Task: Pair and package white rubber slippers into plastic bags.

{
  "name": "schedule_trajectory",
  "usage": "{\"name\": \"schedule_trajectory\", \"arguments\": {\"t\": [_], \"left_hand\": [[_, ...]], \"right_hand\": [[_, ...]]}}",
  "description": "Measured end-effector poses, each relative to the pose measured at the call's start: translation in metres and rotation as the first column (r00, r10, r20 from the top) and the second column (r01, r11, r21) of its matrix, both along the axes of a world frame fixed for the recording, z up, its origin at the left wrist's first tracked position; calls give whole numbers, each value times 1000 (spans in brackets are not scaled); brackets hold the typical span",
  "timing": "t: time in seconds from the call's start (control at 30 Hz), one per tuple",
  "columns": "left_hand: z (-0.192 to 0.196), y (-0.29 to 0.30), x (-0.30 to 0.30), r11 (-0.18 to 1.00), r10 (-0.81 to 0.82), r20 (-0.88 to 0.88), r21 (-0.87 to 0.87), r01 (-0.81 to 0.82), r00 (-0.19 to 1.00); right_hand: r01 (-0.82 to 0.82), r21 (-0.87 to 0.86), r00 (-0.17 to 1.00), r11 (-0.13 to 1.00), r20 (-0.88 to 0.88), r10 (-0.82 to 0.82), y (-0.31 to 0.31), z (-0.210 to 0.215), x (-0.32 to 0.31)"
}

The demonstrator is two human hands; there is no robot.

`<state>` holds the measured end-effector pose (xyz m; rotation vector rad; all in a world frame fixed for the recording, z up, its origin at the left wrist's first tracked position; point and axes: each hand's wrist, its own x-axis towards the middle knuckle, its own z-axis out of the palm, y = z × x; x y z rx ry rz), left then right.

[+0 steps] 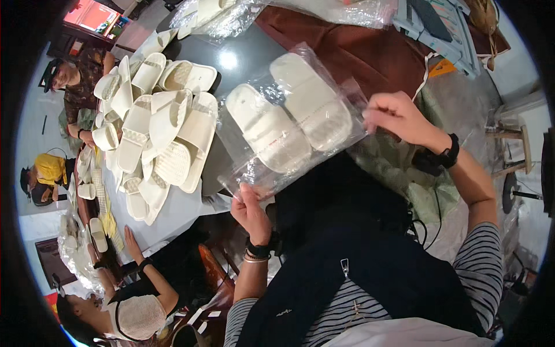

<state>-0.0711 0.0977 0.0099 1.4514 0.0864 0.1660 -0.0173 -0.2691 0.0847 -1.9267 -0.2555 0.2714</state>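
A pair of cream slippers (269, 128) lies side by side inside a clear plastic bag (236, 157) in front of me. My left hand (251, 215) pinches the bag's near left corner, thumb up along the film. At the opposite right edge, my right hand (399, 117) grips the plastic with its fingers curled; the fingertips are slightly blurred. The bag is held stretched between both hands, over the near edge of the grey table (191, 209). Left of it, a heap of loose cream slippers (167, 124) is piled on the table.
Bagged slippers (214, 17) lie at the table's far side, by a dark red cloth (347, 43). A grey-blue folding frame (436, 29) stands at the far right, a wooden stool (511, 147) at right. Co-workers sit along the left side, one person's hand (133, 243) near the table edge.
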Motion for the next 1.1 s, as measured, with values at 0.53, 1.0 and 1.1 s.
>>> {"name": "schedule_trajectory", "arguments": {"t": [0.53,1.0,1.1], "left_hand": [[-11,-40,-12,879,-453,-611,-428,210,650],[65,-94,18,296,-748,-548,231,927,375],[63,-157,48,139,-958,-127,575,806,256]], "right_hand": [[163,659,816,734,-508,275,51,-66,-73],[51,76,991,996,118,-60,-33,-130,-113],[639,-380,746,669,520,-417,-219,-130,-233]]}}
